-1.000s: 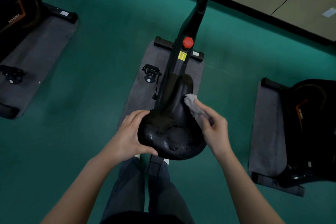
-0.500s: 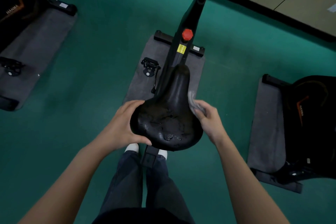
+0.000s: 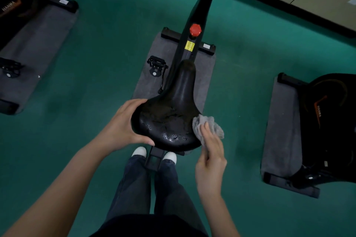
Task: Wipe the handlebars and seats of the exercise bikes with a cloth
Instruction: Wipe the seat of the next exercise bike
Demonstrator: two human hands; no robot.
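Observation:
A black bike seat (image 3: 173, 109) fills the middle of the view, its narrow nose pointing away from me and its wide rear shiny with wet patches. My left hand (image 3: 123, 127) grips the seat's left rear edge, thumb under the rim. My right hand (image 3: 210, 152) presses a crumpled grey cloth (image 3: 209, 125) against the seat's right rear edge. The bike's black frame (image 3: 196, 19) with a red knob (image 3: 195, 29) runs up and away from the seat. The handlebars are out of view.
This bike stands on a grey mat (image 3: 169, 57) on green floor, a pedal (image 3: 156, 65) to the seat's left. Another bike (image 3: 11, 2) on a mat is at far left, a third bike (image 3: 327, 127) at right. My legs and white shoes are under the seat.
My right hand with the cloth has slid from the seat's right side near the nose back to the right rear edge. My left hand keeps its hold on the left rear.

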